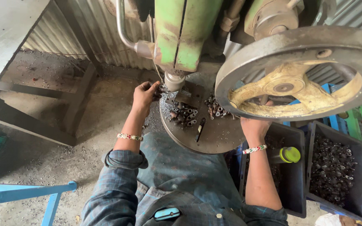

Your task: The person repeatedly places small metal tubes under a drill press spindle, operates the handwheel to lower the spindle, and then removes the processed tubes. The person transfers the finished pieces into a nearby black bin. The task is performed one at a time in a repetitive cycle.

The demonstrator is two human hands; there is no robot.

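I sit at a green press machine (181, 33) with a round steel table (218, 136). My left hand (145, 94) reaches to the ram's tip (174, 80), its fingers pinching a small metal part at the die. My right hand (254, 127) is mostly hidden behind the big grey flywheel (298, 71) with yellow spokes; only the wrist with a beaded bracelet shows. Several small metal tubes (183, 117) lie heaped on the table, with a second pile (216, 108) to the right. A dark tool (200, 129) rests beside them.
Dark bins stand at my right; one (336, 167) holds several metal pieces, another (292, 175) has a bottle with a yellow-green cap (289, 155). A blue frame (30, 194) sits lower left. Corrugated metal sheet (89, 29) lines the back. A wooden beam (26, 121) crosses the floor.
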